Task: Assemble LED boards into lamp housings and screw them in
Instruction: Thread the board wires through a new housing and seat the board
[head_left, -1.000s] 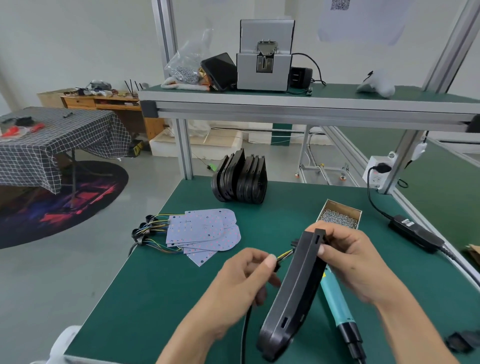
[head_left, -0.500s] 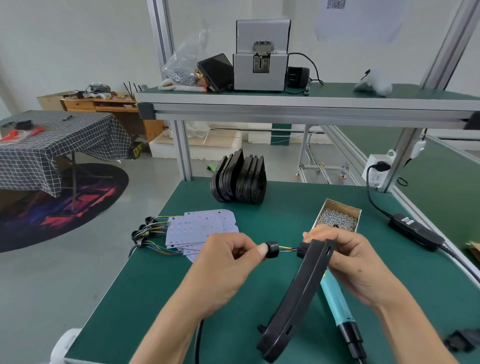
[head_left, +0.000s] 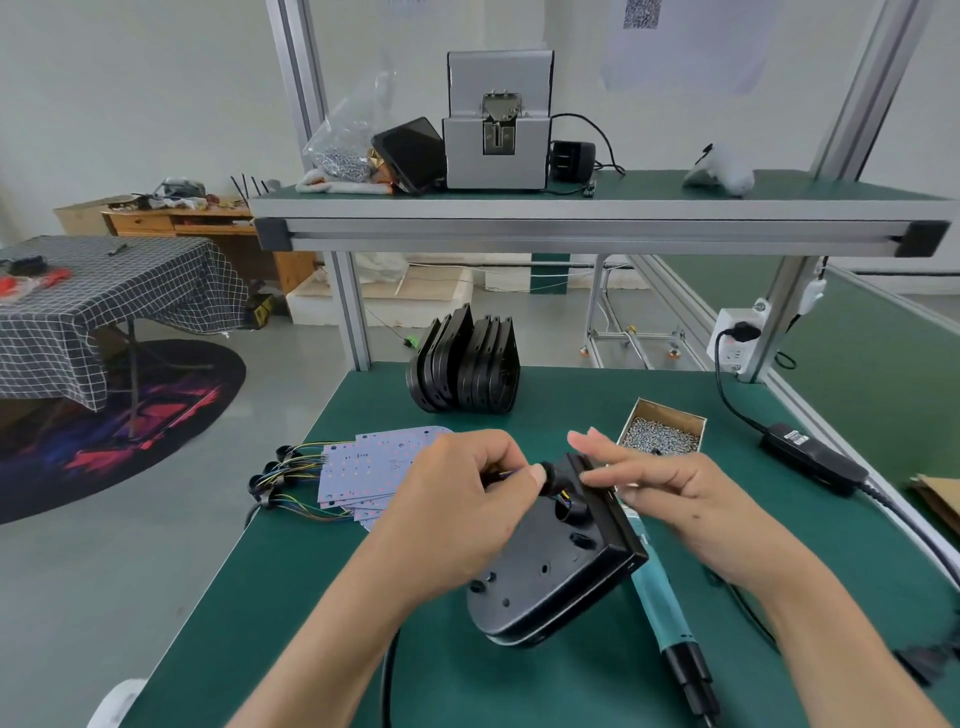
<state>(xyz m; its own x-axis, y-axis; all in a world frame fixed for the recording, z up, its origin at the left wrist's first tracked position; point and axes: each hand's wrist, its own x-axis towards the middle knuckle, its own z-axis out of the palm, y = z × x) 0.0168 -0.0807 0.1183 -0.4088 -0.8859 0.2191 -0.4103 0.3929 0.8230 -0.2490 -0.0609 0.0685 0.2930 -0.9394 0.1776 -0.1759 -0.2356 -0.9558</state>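
A black lamp housing is held tilted above the green bench, its back side facing me. My right hand holds its far edge, thumb on the rim and fingers behind it. My left hand pinches a black grommet with coloured wires right at a hole near the housing's top. A fan of white LED boards with wire leads lies to the left. Several more black housings stand on edge at the back. A teal electric screwdriver lies under the held housing.
An open cardboard box of screws sits right of my hands. A black power adapter and its cable run along the right edge. The bench's front left edge drops to the floor. An overhead shelf carries a screw feeder.
The housing has turned from edge-on to show its back face. My left hand has brought the grommet and wires up against the housing's hole.
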